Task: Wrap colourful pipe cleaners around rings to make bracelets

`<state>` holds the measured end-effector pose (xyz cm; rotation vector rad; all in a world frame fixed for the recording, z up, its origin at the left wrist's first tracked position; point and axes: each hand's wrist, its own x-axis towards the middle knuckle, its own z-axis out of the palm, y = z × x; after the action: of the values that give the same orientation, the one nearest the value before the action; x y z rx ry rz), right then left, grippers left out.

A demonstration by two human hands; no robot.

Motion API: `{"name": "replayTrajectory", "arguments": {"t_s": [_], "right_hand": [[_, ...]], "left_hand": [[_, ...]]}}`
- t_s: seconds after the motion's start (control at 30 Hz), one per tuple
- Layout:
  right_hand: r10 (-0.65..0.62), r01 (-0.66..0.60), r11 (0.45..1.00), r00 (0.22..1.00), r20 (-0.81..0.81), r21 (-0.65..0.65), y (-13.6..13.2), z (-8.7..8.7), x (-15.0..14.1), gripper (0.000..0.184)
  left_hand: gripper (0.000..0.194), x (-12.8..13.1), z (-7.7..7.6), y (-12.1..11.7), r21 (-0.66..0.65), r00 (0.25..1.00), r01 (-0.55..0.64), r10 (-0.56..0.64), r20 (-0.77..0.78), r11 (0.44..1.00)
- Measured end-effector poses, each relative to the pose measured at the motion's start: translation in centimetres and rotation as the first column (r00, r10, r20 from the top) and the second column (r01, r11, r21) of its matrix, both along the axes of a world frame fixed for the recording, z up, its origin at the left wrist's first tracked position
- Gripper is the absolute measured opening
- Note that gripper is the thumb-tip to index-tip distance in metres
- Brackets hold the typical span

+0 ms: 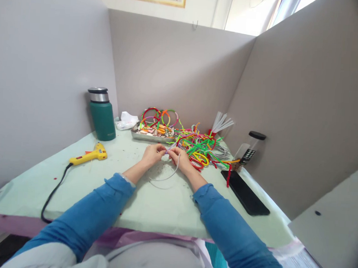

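Observation:
My left hand (153, 153) and my right hand (180, 156) meet over the middle of the table, fingertips pinched close together. Between them runs a purple pipe cleaner (166, 152), gripped by both hands. A thin pale wire (174, 173) curves down from my right hand and loops back over the tabletop. Just beyond and to the right of my hands lies a tangled heap of coloured pipe cleaners (202, 146). How the wire and the purple piece join is too small to make out.
A metal tray (152, 138) with small pieces and coloured rings stands at the back. To the left are a green bottle (103, 118) and a yellow glue gun (90, 155) with its cord. On the right lie a black phone (245, 193) and a clear bottle (251, 149). Grey partitions enclose the table.

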<state>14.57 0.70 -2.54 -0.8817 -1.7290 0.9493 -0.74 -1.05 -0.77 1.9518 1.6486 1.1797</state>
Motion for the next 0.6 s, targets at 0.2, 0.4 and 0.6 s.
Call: {"name": "replayTrajectory", "arguments": {"t_s": [0.2, 0.4, 0.6], "right_hand": [[-0.003, 0.003, 1.0, 1.0, -0.007, 0.003, 0.18, -0.27, 0.01, 0.034], [-0.02, 0.02, 1.0, 1.0, -0.016, -0.011, 0.14, -0.08, -0.05, 0.034], [-0.039, 0.037, 0.999, 0.998, -0.044, -0.034, -0.32, 0.46, -0.15, 0.033]], "left_hand": [[0.02, 0.05, -0.08, 0.04, 0.011, 1.0, -0.005, 0.005, -0.012, 1.0], [0.021, 0.11, -0.03, -0.07, 0.026, 0.998, 0.02, -0.019, -0.055, 0.999], [0.018, 0.09, -0.2, 0.07, 0.062, 0.998, 0.059, -0.057, -0.041, 0.996]]}}
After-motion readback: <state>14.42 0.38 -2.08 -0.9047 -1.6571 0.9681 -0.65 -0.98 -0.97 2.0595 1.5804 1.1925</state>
